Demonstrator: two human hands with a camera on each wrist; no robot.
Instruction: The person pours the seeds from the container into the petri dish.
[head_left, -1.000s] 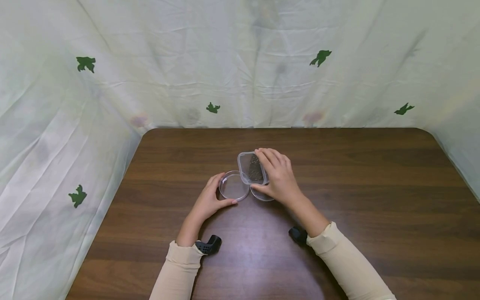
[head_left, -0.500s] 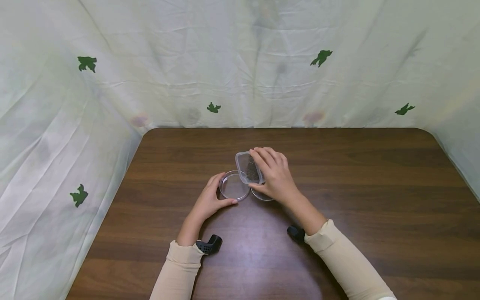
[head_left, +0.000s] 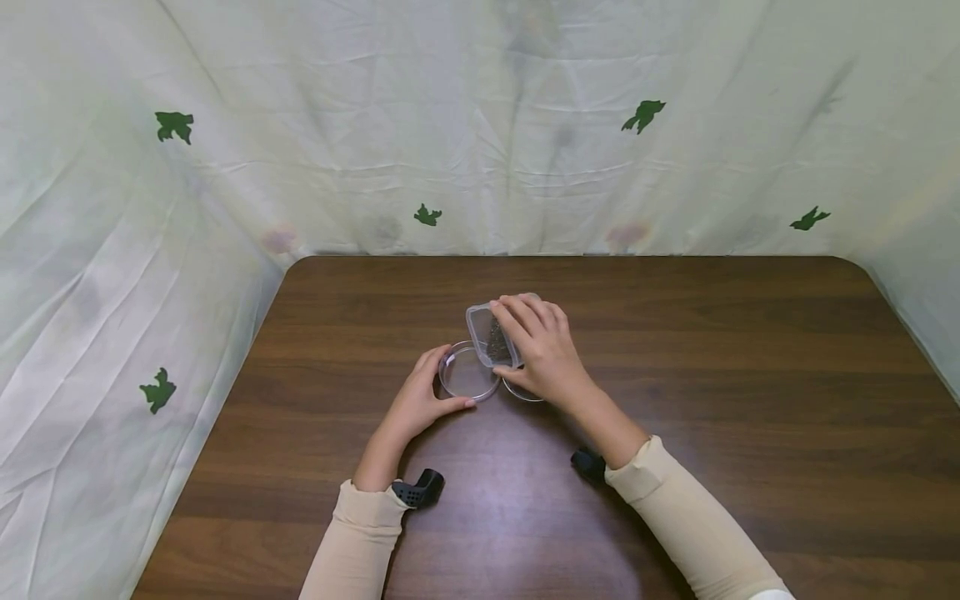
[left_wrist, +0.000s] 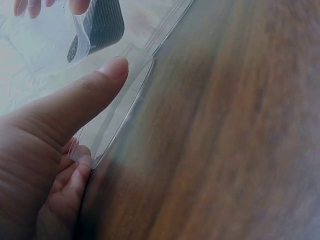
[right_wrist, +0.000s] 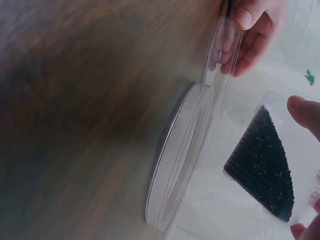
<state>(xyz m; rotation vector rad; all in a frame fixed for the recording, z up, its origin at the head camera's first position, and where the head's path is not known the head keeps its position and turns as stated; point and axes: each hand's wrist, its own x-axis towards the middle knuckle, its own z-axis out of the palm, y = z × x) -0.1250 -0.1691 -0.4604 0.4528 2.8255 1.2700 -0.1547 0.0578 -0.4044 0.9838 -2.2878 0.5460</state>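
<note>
My left hand [head_left: 415, 402] grips a clear round dish [head_left: 468, 375] by its sides, thumb at the near rim and fingers at the far left. Above the dish's right edge, my right hand [head_left: 551, 354] holds a clear rectangular container [head_left: 482, 331], tilted to the left. Dark grains [right_wrist: 265, 162] are banked along one side of it in the right wrist view. A second clear round dish [head_left: 522, 392] sits under my right hand, touching or very near the first. In the left wrist view the left thumb [left_wrist: 92, 95] lies at the dish's rim.
A brown wooden table [head_left: 675, 333] lies under everything, its far edge against a pale curtain [head_left: 480, 125] with green bird-like shapes. Black wrist cameras [head_left: 422, 490] sit at both cuffs, near the tabletop.
My right hand and the container have shifted slightly left and the container is tilted more, over the first dish. My left hand and the dish it grips have stayed in place.
</note>
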